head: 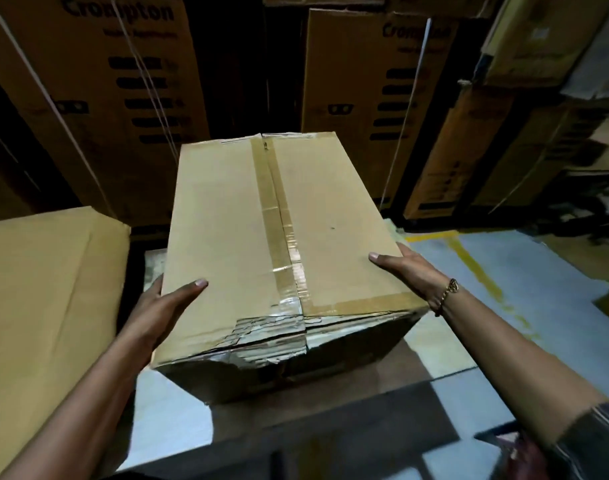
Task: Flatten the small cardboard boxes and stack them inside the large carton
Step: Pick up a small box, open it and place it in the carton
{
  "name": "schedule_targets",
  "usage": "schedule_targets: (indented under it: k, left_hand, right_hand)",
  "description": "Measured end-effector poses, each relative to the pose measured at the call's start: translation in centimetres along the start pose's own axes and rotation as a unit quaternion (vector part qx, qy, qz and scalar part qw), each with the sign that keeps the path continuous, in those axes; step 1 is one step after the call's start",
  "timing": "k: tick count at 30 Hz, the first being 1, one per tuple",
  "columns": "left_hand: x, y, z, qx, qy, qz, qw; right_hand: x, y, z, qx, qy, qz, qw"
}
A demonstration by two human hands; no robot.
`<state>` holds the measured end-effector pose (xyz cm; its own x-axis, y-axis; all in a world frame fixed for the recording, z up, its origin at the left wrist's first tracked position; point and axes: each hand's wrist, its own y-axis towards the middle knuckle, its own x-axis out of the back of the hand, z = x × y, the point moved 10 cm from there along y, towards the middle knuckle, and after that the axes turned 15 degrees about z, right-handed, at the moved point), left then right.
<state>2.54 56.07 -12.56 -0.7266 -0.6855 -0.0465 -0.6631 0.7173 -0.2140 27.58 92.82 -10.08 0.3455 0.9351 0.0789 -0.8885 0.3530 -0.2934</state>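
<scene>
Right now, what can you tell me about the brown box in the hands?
The cardboard box is plain brown corrugated card, closed, with its top facing the camera and tilted a little. A strip of brown tape runs along the middle seam and is wrinkled and shiny at the close end. Another strip lies along the near right side. The near edge is torn and frayed, showing layers. The left hand and right hand grip its sides, thumbs on top.
</scene>
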Motion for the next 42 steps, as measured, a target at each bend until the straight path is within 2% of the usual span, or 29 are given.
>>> schedule_targets:
  k: [9,15,25,29,31,32,34,35,36,39,42]
  left_hand:
    - [-18.2,2.6,1.2,0.01,0.014,-0.013,1.0]
    - [-26.0,3.3,2.4,0.036,0.019,-0.011,0.999]
    - [-31.0,3.5,3.3,0.054,0.062,-0.002,0.997]
    - [-30.5,3.3,2.7,0.073,0.126,-0.024,0.989]
    - [-30.3,2.9,1.5,0.075,0.202,-0.056,0.975]
    - [-30.5,2.7,0.6,0.071,0.263,-0.078,0.959]
    - [-31.9,2.4,-1.4,0.067,0.43,-0.11,0.894]
    - [-33.1,2.3,-2.2,0.062,0.487,-0.109,0.865]
    - [-34.6,2.2,-2.6,0.058,0.513,-0.091,0.852]
    - [-38.6,2.1,-1.8,0.058,0.544,-0.01,0.837]
    - [-41.8,2.2,-1.4,0.061,0.598,0.042,0.798]
  right_hand:
    - [17.6,-4.8,-3.4,-0.026,-0.014,0.006,1.0]
    - [25.2,-7.3,-5.9,-0.047,-0.023,0.003,0.999]
    - [28.7,-9.4,-9.6,-0.075,-0.007,-0.01,0.997]
    - [29.1,-9.0,-9.0,-0.081,-0.075,-0.02,0.994]
    - [28.9,-8.6,-6.6,-0.057,-0.227,-0.063,0.97]
    - [28.3,-8.2,-4.9,-0.042,-0.328,-0.086,0.94]
    - [25.1,-7.5,-1.9,-0.015,-0.46,-0.087,0.883]
    - [23.1,-7.0,-0.9,-0.001,-0.491,-0.065,0.868]
    - [20.9,-6.7,-0.4,0.006,-0.513,-0.036,0.858]
    - [16.0,-6.4,-0.8,-0.011,-0.558,0.021,0.83]
    - [14.8,-6.1,-1.3,-0.052,-0.57,0.036,0.819]
